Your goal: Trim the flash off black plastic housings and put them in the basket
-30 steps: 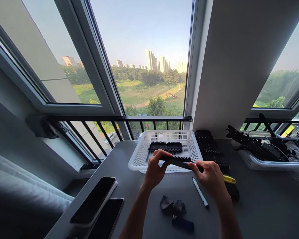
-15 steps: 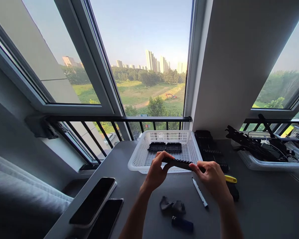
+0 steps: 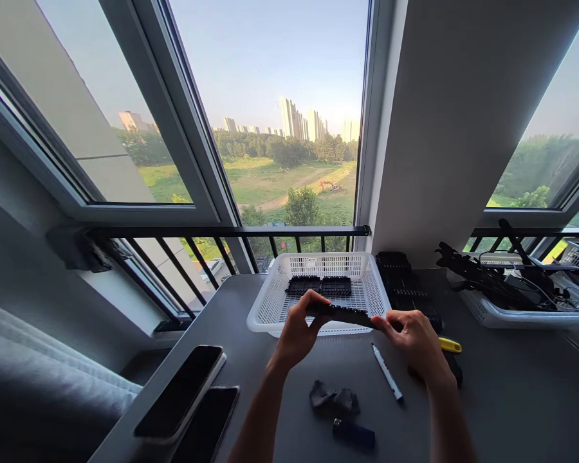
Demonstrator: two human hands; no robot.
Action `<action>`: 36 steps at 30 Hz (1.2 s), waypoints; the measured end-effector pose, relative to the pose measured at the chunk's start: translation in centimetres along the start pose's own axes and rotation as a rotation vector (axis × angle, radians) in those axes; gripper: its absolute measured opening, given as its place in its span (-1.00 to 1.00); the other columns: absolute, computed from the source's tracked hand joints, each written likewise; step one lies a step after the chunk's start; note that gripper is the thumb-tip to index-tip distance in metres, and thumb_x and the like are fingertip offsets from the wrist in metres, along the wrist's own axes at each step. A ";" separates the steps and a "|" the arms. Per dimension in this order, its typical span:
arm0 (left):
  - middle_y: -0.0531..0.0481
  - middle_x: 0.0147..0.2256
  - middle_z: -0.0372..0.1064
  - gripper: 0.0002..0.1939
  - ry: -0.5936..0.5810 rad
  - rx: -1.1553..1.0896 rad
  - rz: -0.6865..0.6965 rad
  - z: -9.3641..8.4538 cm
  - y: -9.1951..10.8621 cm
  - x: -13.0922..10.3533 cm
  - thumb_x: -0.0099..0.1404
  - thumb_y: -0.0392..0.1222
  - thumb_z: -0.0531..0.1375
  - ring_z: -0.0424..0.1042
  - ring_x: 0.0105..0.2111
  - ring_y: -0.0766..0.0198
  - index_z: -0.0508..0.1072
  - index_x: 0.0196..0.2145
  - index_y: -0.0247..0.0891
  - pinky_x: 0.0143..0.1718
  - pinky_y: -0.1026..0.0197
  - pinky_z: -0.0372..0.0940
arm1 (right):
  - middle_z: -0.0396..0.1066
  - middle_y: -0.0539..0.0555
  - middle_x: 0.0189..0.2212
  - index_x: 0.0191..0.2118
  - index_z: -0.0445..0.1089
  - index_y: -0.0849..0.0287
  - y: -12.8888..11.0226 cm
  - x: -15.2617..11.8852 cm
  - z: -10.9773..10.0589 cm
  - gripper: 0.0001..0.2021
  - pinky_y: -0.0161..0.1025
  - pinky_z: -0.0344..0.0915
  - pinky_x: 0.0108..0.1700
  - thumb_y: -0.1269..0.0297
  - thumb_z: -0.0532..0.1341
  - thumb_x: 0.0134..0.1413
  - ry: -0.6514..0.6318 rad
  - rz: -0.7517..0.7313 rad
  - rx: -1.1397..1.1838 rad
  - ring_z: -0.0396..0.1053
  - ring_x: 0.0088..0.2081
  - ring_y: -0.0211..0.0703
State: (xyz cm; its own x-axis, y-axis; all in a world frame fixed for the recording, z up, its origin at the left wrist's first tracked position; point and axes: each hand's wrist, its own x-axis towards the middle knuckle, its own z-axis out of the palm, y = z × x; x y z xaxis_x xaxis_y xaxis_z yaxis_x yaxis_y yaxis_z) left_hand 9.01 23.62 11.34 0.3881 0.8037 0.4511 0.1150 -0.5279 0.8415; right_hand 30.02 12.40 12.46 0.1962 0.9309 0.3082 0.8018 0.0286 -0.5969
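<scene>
Both hands share one grip on a flat black plastic strip (image 3: 346, 314). The left hand (image 3: 296, 334) pinches its left end between thumb and fingertips; the right hand (image 3: 415, 341) is closed over its right end. The strip is held level, clear of the tabletop (image 3: 511, 399), just above the near rim of the white mesh basket (image 3: 270, 307).

Step in hand, as judged: handling or inspecting one strip at the basket edge. Two similar black parts (image 3: 319, 285) lie on the basket floor. A stack of black parts (image 3: 405, 289) stands just right of the basket.

A further move with the strip would call for keeping both ends level and clearing the basket rim.

On the tabletop near the hands: a pen (image 3: 387, 372), a crumpled dark cloth (image 3: 334, 397), a small dark block (image 3: 353, 433), and a yellow-handled tool (image 3: 448, 345), partly hidden behind the right hand. Two phones (image 3: 183, 392) lie well apart to the left.
</scene>
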 end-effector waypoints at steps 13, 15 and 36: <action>0.10 -0.40 0.40 -0.82 -0.035 0.004 -0.030 -0.7 0.8 -0.1 0.09 -0.34 0.25 0.41 -0.39 0.30 0.37 -0.32 -0.20 -0.31 0.27 0.31 | 0.18 -0.07 -0.63 -0.59 0.32 0.22 2.3 -0.3 -1.5 -0.50 -0.33 -0.05 -0.48 -0.07 0.09 0.20 -0.130 0.022 0.110 0.13 -0.54 -0.30; 0.09 -0.40 0.40 -0.83 -0.040 -0.004 -0.033 -0.8 0.8 0.0 0.09 -0.33 0.25 0.40 -0.39 0.30 0.37 -0.33 -0.20 -0.30 0.27 0.30 | 0.16 -0.07 -0.63 -0.60 0.30 0.22 2.5 -0.3 -1.7 -0.51 -0.33 -0.06 -0.48 -0.05 0.10 0.20 -0.136 0.032 0.125 0.11 -0.54 -0.31; 0.00 -0.27 0.32 -0.78 0.152 -0.110 -0.050 1.8 2.2 -1.5 0.22 -0.09 0.21 0.36 -0.20 0.17 0.29 -0.22 -0.16 -0.13 0.16 0.23 | -0.02 -0.14 -0.65 -0.34 0.43 0.24 -1.4 0.2 1.9 -0.55 -0.34 -0.08 -0.56 -0.14 0.29 -0.04 -0.075 0.193 0.722 -0.09 -0.59 -0.34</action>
State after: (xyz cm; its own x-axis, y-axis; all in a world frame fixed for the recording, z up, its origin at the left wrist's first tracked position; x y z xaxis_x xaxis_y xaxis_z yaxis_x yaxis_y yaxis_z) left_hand 10.31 20.78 11.97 0.2412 0.8645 0.4409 0.0265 -0.4600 0.8875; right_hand 27.90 13.21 11.93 0.2358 0.9652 0.1127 0.1819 0.0701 -0.9808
